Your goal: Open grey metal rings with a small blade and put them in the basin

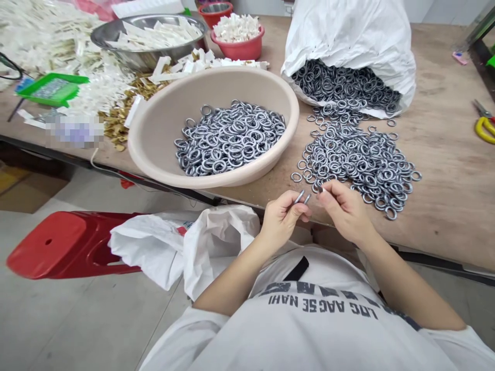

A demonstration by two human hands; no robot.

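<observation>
My left hand (284, 216) is closed in a pinch at the table's front edge. Two short grey metal bits, which look like parts of rings (299, 197), stick up from between its thumb and fingers. Close beside it, my right hand (344, 210) has thumb and forefinger pressed together, with a small dark tip showing at the fingertips; its kind is unclear. The hands are slightly apart. Just beyond my right hand spreads a pile of grey metal rings (356, 157) on the wooden table. To the left, more rings (235, 136) fill part of a beige basin (162, 149).
A white sack (348, 36) spills rings at the back. Behind the basin stand a steel bowl (147, 59) of white strips and a red bowl (242, 50) of white pieces. Yellow-handled scissors (485, 129) lie right. A red stool (50, 242) and white bags (216, 237) are below.
</observation>
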